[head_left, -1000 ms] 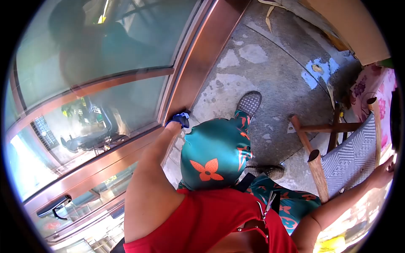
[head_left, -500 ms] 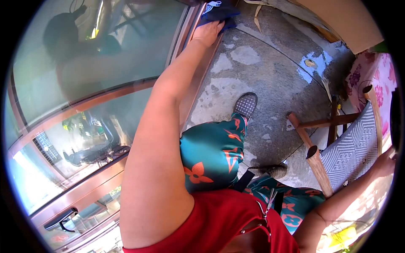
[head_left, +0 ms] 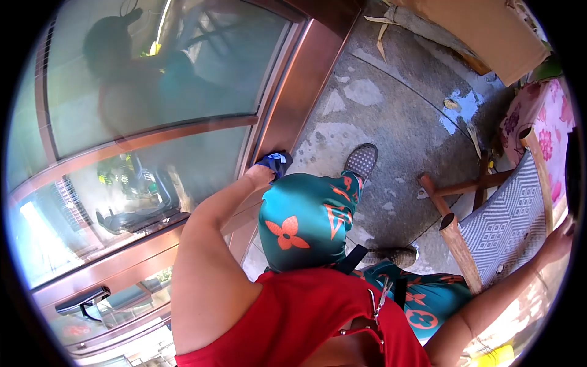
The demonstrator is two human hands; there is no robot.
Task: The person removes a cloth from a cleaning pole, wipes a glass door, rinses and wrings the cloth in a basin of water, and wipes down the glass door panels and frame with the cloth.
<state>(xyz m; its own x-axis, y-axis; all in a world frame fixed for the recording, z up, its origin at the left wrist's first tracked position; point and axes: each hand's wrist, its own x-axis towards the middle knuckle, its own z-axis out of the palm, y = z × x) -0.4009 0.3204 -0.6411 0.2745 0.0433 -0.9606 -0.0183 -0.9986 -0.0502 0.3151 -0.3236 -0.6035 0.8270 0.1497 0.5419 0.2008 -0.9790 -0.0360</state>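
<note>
My left hand (head_left: 262, 176) is closed on a dark blue cloth (head_left: 279, 163) with a pale printed patch. It presses the cloth against the brown metal frame (head_left: 299, 92) of a glass door (head_left: 183, 79), low beside my knee. My right hand (head_left: 557, 243) reaches to the far right edge of the view, next to a folding chair (head_left: 504, 214) with wooden poles and a grey-and-white woven seat. Its fingers run into the dark border, so what they touch there is hidden.
A black door handle (head_left: 82, 303) sticks out at lower left. Pink flowered fabric (head_left: 544, 122) and a cardboard sheet (head_left: 477, 30) stand at the right and upper right. Stained concrete floor (head_left: 391, 110) lies under my dotted shoe (head_left: 362, 160).
My left hand has come down along the door frame toward me with the cloth, from the top of the view to beside my knee. My right hand has hardly moved.
</note>
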